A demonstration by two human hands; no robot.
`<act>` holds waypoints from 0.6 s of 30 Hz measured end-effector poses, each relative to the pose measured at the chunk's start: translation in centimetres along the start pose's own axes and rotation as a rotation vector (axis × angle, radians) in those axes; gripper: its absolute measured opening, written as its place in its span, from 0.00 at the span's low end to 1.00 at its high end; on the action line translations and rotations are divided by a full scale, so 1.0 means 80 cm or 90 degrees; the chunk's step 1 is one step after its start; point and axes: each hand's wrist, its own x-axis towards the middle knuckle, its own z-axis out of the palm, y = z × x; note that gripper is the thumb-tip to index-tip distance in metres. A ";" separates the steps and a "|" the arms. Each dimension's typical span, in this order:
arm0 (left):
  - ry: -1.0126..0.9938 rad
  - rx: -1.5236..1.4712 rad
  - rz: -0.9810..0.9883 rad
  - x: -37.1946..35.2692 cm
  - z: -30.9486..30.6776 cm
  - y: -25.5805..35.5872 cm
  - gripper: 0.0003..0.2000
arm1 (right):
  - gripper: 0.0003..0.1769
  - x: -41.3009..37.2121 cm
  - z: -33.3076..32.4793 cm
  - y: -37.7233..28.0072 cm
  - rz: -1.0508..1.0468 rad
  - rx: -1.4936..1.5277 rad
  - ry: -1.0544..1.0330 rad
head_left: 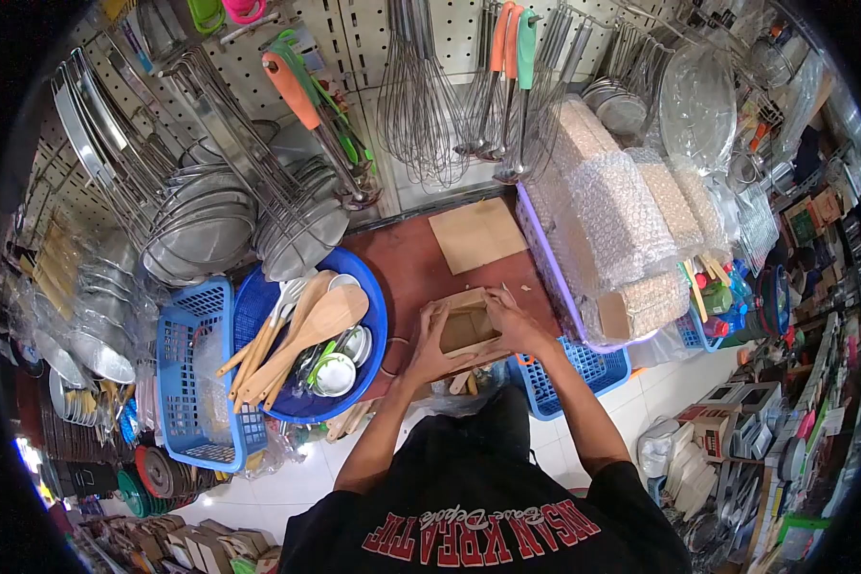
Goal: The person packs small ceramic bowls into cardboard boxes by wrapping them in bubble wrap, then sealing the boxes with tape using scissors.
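Observation:
A small open cardboard box (469, 337) is held over the red-brown tabletop close to my body, its inside facing up and showing bare brown cardboard. My left hand (432, 346) grips the box's left side, thumb near the upper rim. On the opposite side, my right hand (517, 327) clasps the box, with fingers at its top corner and along the lower edge. Behind the box lies a flat piece of brown cardboard (476, 235). Left of my hands stands a round blue basin (376, 330) with wooden spatulas (327, 316) and small white-rimmed strainers or cups (335, 374).
A blue basket (201, 445) stands left of the basin. To the right, a purple crate (541, 251) holds bubble-wrapped boxes (614, 215), with another blue basket (584, 368) below. Whisks (419, 115), ladles (507, 86) and strainers (201, 225) hang from the pegboard.

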 end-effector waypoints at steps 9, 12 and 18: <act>-0.040 -0.028 -0.066 0.000 -0.005 -0.006 0.64 | 0.63 -0.001 -0.011 0.005 0.006 0.058 -0.039; -0.036 0.004 -0.053 -0.001 -0.002 -0.013 0.64 | 0.60 0.002 -0.004 0.014 0.026 0.036 -0.039; -0.033 0.016 -0.002 -0.001 -0.007 -0.016 0.64 | 0.57 0.006 -0.003 0.018 -0.015 0.016 -0.033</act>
